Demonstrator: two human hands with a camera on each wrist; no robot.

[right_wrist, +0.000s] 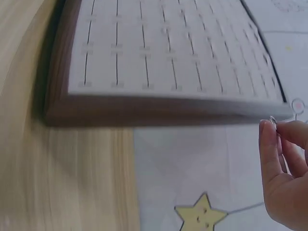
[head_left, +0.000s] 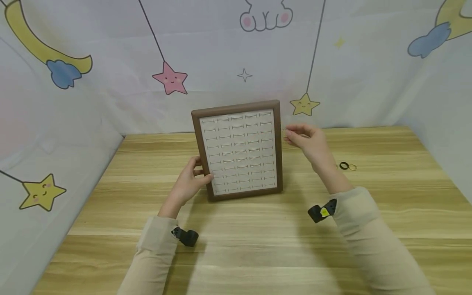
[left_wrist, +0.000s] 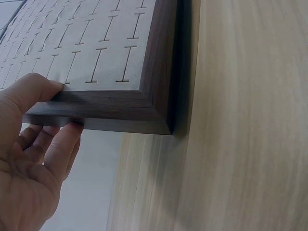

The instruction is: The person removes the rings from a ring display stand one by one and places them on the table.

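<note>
A ring display board (head_left: 239,153) with a brown wooden frame and rows of slits in its pale pad stands tilted back on the table. My left hand (head_left: 188,182) grips its left edge low down, thumb on the front and fingers behind. Near the board's upper right edge, my right hand (head_left: 311,145) pinches a small silvery ring (right_wrist: 273,120) between thumb and forefinger. In the right wrist view the ring sits close beside the frame's edge, near its top corner. No ring shows in the slits.
On the wood-grain table (head_left: 243,246), right of my right wrist, lie a black ring (head_left: 344,165) and a gold ring (head_left: 352,167). A white cloth (head_left: 221,53) printed with stars and moons hangs behind and at the sides. Small black cameras (head_left: 315,214) sit on both cuffs.
</note>
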